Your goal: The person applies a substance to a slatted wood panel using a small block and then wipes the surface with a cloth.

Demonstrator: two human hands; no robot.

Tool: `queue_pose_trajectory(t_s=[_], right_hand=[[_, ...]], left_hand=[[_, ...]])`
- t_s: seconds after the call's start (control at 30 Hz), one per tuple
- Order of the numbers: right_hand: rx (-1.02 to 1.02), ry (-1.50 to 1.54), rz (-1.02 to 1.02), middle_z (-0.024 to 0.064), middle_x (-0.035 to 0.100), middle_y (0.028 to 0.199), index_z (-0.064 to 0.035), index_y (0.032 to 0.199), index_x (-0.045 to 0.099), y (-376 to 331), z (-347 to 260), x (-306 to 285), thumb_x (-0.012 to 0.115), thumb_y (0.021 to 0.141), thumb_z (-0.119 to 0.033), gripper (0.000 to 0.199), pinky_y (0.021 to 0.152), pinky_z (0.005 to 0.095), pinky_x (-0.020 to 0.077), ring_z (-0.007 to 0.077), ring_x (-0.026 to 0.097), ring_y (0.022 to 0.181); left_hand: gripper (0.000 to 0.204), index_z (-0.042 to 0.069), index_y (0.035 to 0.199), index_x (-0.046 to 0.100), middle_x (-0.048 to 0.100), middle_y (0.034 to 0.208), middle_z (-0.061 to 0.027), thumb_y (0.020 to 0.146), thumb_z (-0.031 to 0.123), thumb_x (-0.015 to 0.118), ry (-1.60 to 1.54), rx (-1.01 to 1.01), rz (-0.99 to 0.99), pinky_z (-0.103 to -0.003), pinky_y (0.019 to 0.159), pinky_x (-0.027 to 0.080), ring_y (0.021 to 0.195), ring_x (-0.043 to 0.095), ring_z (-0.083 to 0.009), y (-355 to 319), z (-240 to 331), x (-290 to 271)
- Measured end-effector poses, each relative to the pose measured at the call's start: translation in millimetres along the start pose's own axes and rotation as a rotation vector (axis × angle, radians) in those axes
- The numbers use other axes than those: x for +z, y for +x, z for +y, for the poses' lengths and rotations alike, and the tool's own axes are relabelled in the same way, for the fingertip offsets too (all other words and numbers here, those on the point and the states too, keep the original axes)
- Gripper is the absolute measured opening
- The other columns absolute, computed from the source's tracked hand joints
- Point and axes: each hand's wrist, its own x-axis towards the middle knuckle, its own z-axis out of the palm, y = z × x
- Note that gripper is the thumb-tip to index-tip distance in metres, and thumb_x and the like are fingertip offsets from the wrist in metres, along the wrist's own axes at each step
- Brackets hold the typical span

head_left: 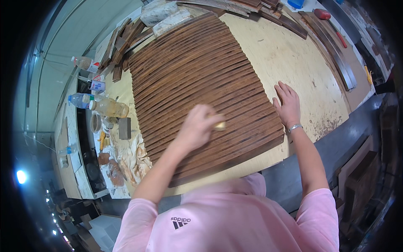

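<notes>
A wide row of dark brown wooden strips lies side by side on a pale board in front of me. Over the near middle of the strips is my left hand, closed round a small yellowish object that sticks out past the fingers; motion blur hides its kind. My right hand rests at the right edge of the strips, fingers stretched out and holding nothing. A metal bracelet or watch band circles that wrist.
Along the left stand plastic bottles, a grey block and a crumpled, stained cloth. Loose wood pieces and wrapped white blocks lie at the far left. A red-handled tool and long strips are at the far right.
</notes>
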Motion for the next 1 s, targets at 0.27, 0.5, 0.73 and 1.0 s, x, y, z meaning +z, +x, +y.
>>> queue_pose_trajectory(t_s=[0.27, 0.5, 0.73, 1.0], right_hand=[[-0.028, -0.007, 0.004, 0.0016, 0.053, 0.153, -0.0157, 0.139, 0.061, 0, -2, 2, 0.066, 0.091, -0.023, 0.049, 0.117, 0.0427, 0.0357, 0.026, 0.048, 0.138], [-0.027, -0.002, 0.006, 0.0024, 0.054, 0.152, -0.014, 0.138, 0.062, 0, 2, 3, 0.065, 0.09, -0.022, 0.048, 0.117, 0.0426, 0.0357, 0.0262, 0.048, 0.137], [-0.053, -0.043, 0.015, 0.0027, 0.053, 0.153, -0.0143, 0.14, 0.06, 1, 7, 6, 0.067, 0.09, -0.017, 0.051, 0.117, 0.0428, 0.0368, 0.028, 0.049, 0.137], [-0.061, -0.071, 0.009, 0.0036, 0.052, 0.153, -0.014, 0.142, 0.058, 1, 7, 5, 0.067, 0.089, -0.017, 0.053, 0.117, 0.0437, 0.0368, 0.0291, 0.048, 0.137]], left_hand=[[0.029, 0.015, 0.11, 0.073, 0.059, 0.105, -0.0097, 0.083, 0.002, 0.069, -0.021, 0.171, 0.093, -0.041, 0.087, 0.045, 0.102, 0.056, -0.0301, 130, 8, 71], [0.043, 0.024, 0.115, 0.075, 0.062, 0.106, -0.0042, 0.083, -0.003, 0.066, 0.12, 0.007, -0.097, -0.042, 0.09, 0.045, 0.105, 0.06, -0.0271, 10, -38, -24], [0.039, 0.013, 0.106, 0.077, 0.061, 0.097, -0.0072, 0.075, -0.01, 0.07, 0.281, -0.589, -0.039, -0.041, 0.091, 0.048, 0.098, 0.06, -0.0304, -171, -66, -131], [0.04, 0.013, 0.115, 0.072, 0.059, 0.106, -0.01, 0.08, -0.007, 0.072, 0.181, -0.404, 0.147, -0.041, 0.092, 0.05, 0.106, 0.057, -0.0309, -76, -78, -85]])
